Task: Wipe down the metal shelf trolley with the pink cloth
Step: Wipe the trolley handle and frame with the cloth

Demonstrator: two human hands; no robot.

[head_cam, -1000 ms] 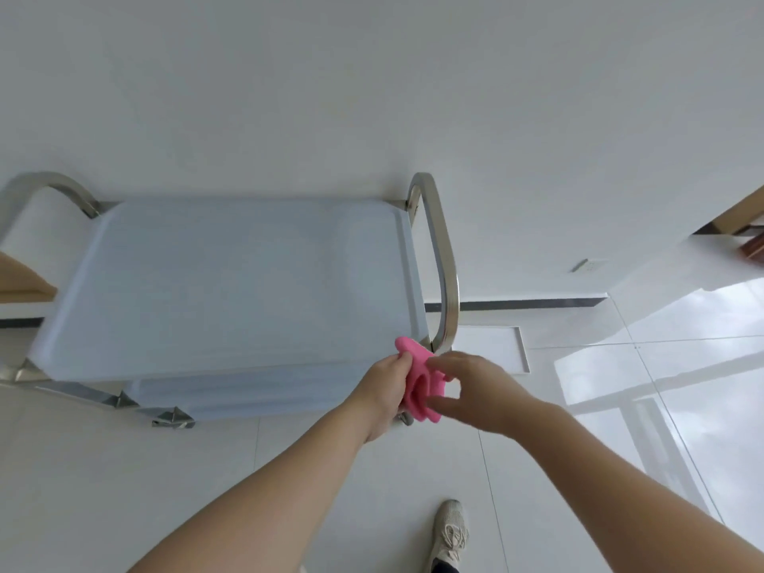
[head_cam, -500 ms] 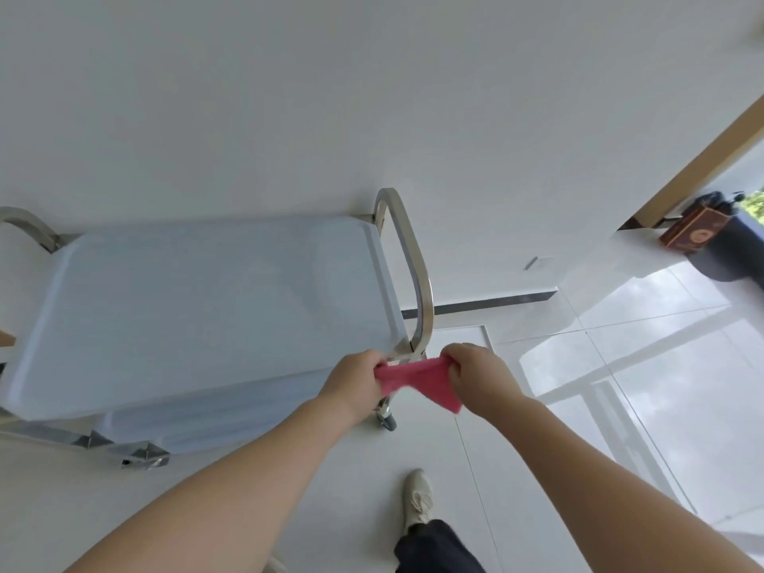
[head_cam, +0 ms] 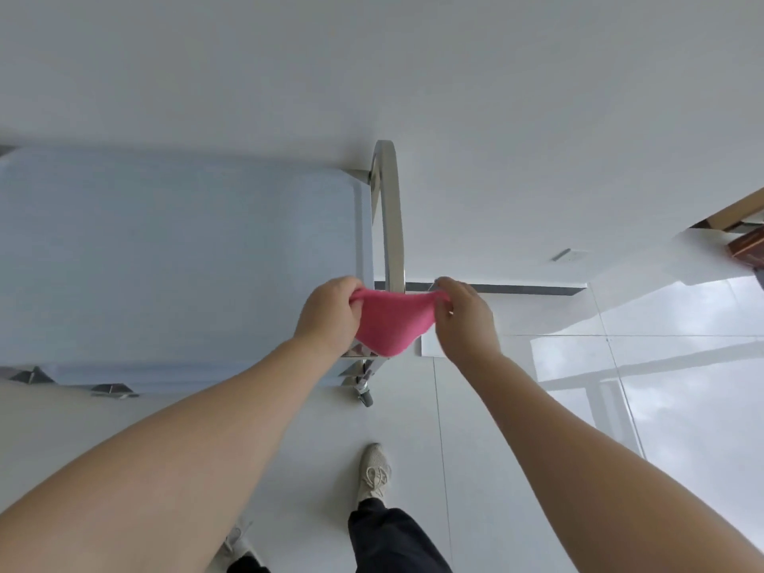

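Observation:
The pink cloth (head_cam: 386, 322) hangs stretched between my two hands, sagging in the middle. My left hand (head_cam: 330, 314) grips its left corner and my right hand (head_cam: 465, 316) pinches its right corner. Both hands hover over the near right corner of the metal shelf trolley (head_cam: 173, 258), in front of its curved steel handle (head_cam: 390, 217). The trolley's pale top shelf fills the left of the view, and a lower shelf edge shows beneath it. The cloth hides the handle's lower end.
A caster wheel (head_cam: 364, 397) sits under the trolley's near right corner. My shoe (head_cam: 374, 471) and dark trouser leg stand on the white tiled floor (head_cam: 475, 407) below. A white wall rises behind the trolley. A wooden door frame (head_cam: 740, 208) is at the far right.
The cloth went from a bunched wad between my hands to being pulled open and spread wide. My hands moved apart, and the view shifted so the trolley sits further left.

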